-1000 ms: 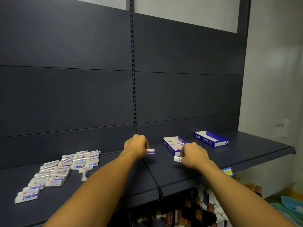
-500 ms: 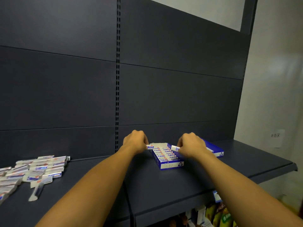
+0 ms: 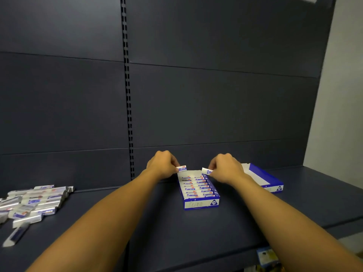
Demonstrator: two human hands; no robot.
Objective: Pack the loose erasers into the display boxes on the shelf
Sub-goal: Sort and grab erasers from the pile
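head: both erasers [image 3: 182,168] held crosswise

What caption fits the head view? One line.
Both hands hold erasers over the nearly full box.

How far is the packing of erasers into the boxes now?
Done: the near blue cardboard display box holds two nearly full rows. In hand: the left hand and right hand each pinch one white eraser above its far end. Left: the loose eraser pile and the second, open blue box.
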